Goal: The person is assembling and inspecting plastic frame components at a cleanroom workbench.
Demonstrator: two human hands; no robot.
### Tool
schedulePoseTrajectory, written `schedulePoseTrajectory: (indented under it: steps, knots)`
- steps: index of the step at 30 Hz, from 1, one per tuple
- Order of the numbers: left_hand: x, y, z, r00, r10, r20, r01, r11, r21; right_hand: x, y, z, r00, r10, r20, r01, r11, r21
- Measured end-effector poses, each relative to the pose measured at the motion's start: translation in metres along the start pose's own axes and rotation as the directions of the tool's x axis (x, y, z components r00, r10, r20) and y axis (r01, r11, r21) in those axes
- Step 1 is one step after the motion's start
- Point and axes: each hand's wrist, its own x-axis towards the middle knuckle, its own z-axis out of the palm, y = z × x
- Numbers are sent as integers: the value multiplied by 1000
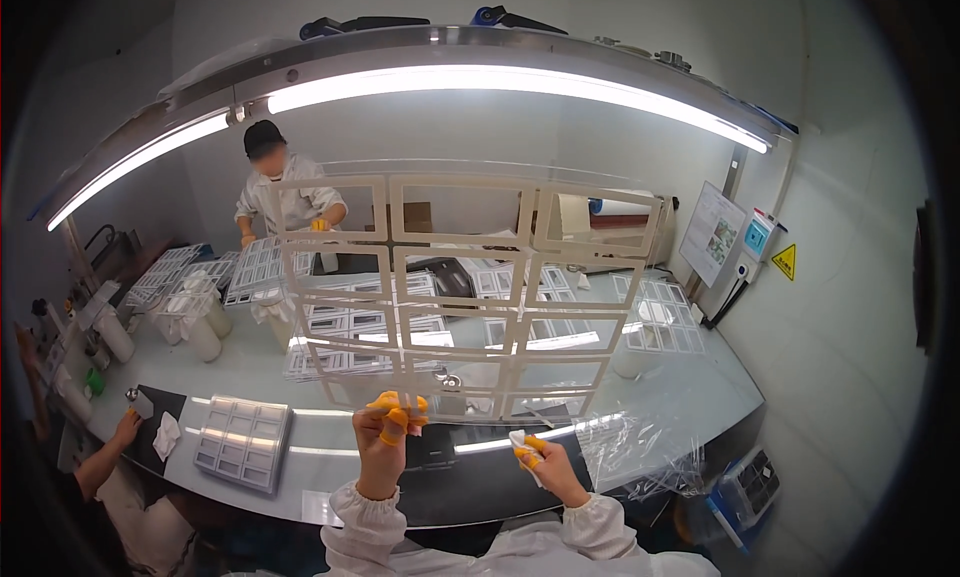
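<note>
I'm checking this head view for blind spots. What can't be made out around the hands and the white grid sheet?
- Left hand pinches the white grid sheet; its fingertips are capped.
- Right hand grips a white wipe; mostly hidden.
- Grid sheet screens the table items behind.

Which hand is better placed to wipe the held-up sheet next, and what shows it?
Probably the right hand: it pinches a small white wipe just below the sheet and is otherwise free. The left hand is busy, its grip holding the sheet up by the lower edge.
</note>
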Motion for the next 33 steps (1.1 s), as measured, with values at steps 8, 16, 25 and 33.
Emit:
schedulePoseTrajectory:
  steps: [8, 16, 25, 33]
  knots:
    - [-4, 11, -9, 1000, -13, 16, 12, 995, 104, -7, -165, -88, 591, -615, -522, 614, 762, -204]
    - [-7, 13, -9, 1000, 25, 11, -27, 987, 158, -28, -293, -56, 191, -959, 211, 425, -113, -898]
    - [-12, 20, -7, 999, 37, -37, -29, 979, 202, 1, -319, -44, 218, -962, 166, 381, -73, -922]
    - [-10, 13, -20, 1000, -14, 16, 11, 982, 190, -15, -308, -49, 213, -977, 0, 449, 98, -888]
